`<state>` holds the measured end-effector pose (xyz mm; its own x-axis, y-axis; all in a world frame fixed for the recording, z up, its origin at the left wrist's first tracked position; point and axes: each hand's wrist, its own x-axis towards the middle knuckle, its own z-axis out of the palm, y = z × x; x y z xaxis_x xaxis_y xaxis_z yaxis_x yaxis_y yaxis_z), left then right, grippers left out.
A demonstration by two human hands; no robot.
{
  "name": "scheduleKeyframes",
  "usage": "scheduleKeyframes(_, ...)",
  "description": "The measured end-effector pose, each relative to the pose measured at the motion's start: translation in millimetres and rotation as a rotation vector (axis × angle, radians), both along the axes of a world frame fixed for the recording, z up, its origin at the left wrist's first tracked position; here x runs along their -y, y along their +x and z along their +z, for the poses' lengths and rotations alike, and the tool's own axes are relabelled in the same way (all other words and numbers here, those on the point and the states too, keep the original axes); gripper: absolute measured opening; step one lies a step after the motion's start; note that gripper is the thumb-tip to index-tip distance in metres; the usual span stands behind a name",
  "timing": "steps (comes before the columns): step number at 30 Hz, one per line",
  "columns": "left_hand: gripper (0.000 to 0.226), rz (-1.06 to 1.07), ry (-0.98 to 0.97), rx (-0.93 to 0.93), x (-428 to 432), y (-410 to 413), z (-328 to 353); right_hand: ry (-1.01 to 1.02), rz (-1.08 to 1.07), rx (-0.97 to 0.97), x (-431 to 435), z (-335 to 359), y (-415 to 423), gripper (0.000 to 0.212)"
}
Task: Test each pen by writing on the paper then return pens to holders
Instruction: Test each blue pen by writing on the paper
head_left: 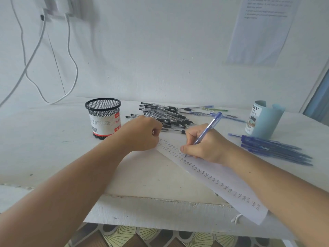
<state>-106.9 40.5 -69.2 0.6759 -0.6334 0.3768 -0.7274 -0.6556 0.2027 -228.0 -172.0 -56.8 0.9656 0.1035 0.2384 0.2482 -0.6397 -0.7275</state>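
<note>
Right hand (204, 145) has its fingers (193, 136) wrapped narrow around a blue pen (207, 130), pinching it low on the barrel. The tip is down on the paper (222, 182) and the capped end is tilted up and away. The left hand (142, 134) sits at the far end of that paper, fingers curled in like a loose fist. I can't see anything inside it.

The paper is a long white strip running diagonally, with its near end hanging over the table (53, 139) edge, and it's covered in rows of small scribbled marks. The table is white, kinda scuffed, with a chipped front edge.

Just behind the left hand there's a messy pile of black pens (165, 114), clear barrels with black grips. A black mesh holder (104, 118) stands upright to the left of them, with a white and red label. On the right there's a light blue holder (263, 122), smooth and rounded, and a tidy bundle of blue pens (274, 148) lying in front of it. A few loose pens (213, 110) lie at the back near the wall.

The wall is plain white, with white cables (71, 56) dangling at the left and a printed sheet (260, 31) stuck up at the right. Patterned floor tiles (160, 237) show underneath.
</note>
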Motion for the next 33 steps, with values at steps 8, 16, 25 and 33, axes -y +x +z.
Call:
scheduleKeyframes(8, 0.011, -0.023, -0.015, 0.003, -1, 0, 0, -0.012, 0.006, 0.013, 2, -1, 3, 0.040)
scheduleKeyframes(16, 0.015, -0.016, -0.010, 0.013, 0, 1, -1, -0.059, 0.007, 0.063, 4, -2, 4, 0.040)
scheduleKeyframes(25, 0.010, -0.022, -0.012, 0.020, -1, 2, -2, -0.026, -0.009, 0.045, 5, -3, 6, 0.037)
scheduleKeyframes(33, 0.010, -0.011, -0.017, 0.015, 0, 4, -3, 0.530, -0.108, 0.005, 17, 17, 2, 0.039)
